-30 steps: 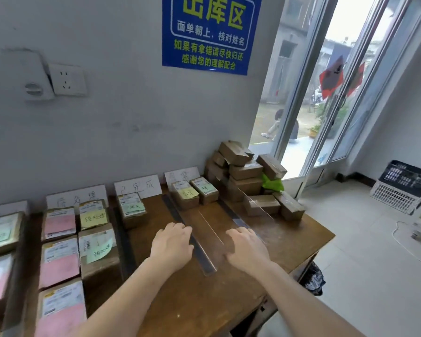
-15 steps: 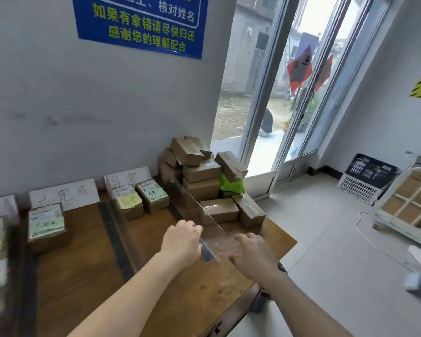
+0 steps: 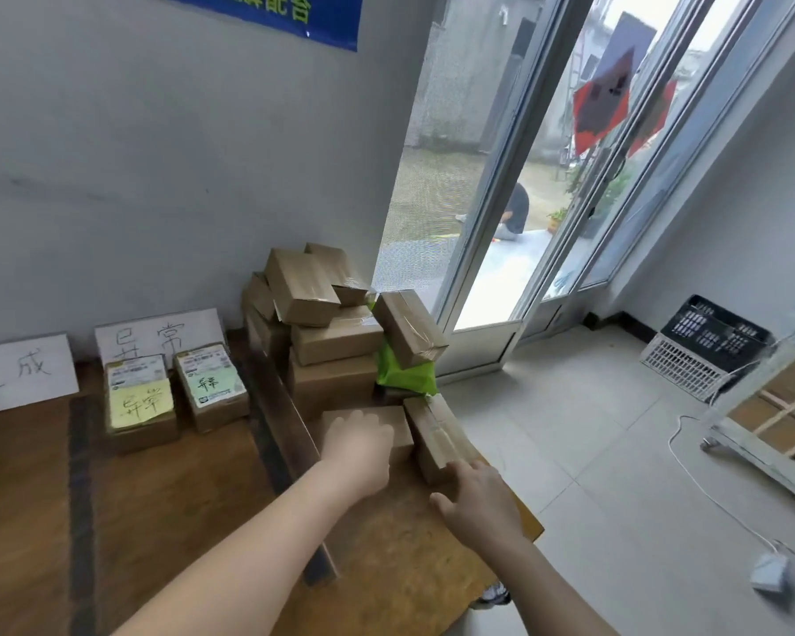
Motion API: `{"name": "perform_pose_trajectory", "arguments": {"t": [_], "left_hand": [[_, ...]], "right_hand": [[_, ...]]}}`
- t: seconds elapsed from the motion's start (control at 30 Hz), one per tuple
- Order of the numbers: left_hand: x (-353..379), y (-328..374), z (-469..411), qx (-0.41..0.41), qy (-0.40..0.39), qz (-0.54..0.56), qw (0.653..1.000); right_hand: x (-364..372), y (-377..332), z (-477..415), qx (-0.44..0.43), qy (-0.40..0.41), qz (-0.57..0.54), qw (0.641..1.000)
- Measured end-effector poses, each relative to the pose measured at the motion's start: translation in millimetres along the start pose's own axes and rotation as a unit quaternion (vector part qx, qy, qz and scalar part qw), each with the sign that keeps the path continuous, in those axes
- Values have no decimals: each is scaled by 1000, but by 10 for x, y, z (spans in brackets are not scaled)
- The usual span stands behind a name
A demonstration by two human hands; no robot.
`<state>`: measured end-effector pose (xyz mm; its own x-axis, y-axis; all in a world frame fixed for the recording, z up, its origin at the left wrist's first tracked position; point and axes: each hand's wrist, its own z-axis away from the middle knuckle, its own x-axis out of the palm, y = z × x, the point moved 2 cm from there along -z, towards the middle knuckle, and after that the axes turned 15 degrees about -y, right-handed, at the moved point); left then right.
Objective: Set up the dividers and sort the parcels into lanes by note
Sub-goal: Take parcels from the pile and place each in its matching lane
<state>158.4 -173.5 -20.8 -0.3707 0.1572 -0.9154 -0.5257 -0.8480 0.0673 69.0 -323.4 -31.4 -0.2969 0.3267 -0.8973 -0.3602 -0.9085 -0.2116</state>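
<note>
Wooden table (image 3: 180, 521) by glass door, unsorted parcel pile (image 3: 336, 342) at far right end. I see left hand (image 3: 356, 452) resting on front flat parcel (image 3: 402, 431), grip unclear. Right hand (image 3: 478, 500) open just beside long parcel (image 3: 437, 433), long axis running away from me. Left hand nearer pile.

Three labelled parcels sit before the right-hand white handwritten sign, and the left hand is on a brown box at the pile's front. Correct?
No. The head view shows two, not three: a cardboard parcel with a yellow note and a cardboard parcel with a pale green label, before the white handwritten sign. The left hand is on the brown cardboard box.
</note>
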Motion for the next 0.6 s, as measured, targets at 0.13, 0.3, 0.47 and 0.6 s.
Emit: {"name": "perform_pose_trajectory", "arguments": {"t": [0.13,0.3,0.47,0.6], "left_hand": [[36,60,-426,-45,-57,7,997],[121,95,-891,-126,-98,29,987],[321,73,-1186,-206,-133,36,969],[414,154,-1235,-239,-111,55,963]], "right_hand": [[-12,144,-402,2,-22,15,1000],[-15,376,-928,-31,-58,19,998],[37,593,-1370,-80,-94,2,992],[145,685,-1572,-110,-113,-13,987]]}}
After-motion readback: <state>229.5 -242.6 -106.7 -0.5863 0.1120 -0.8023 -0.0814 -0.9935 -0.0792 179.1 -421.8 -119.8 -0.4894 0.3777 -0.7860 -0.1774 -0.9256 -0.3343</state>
